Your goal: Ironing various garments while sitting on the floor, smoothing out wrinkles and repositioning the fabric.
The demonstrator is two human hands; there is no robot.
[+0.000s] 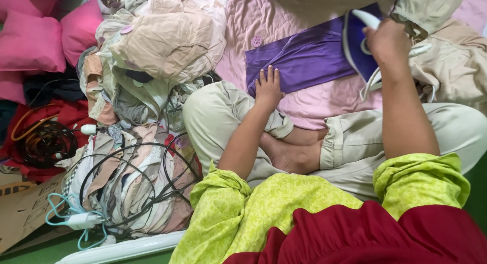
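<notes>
Place: a home, a living or sleeping room where laundry was ironed on the floor
Floor: the person sat cross-legged on a green floor (30, 249), not at a table
Ironing surface: a pink padded cloth (284, 30) lay spread at the far side, with a purple garment (304, 58) flat on it under an iron (357, 45)
Laundry: a heap of pale unfolded clothes (152, 56) rose at the left, more of it trailing nearer
Soft furnishings: pink cushions (45, 38) sat in the far left corner
Household clutter: black cables (132, 177), a white charger (81, 221) and flattened cardboard (20, 208) lay near left
</notes>
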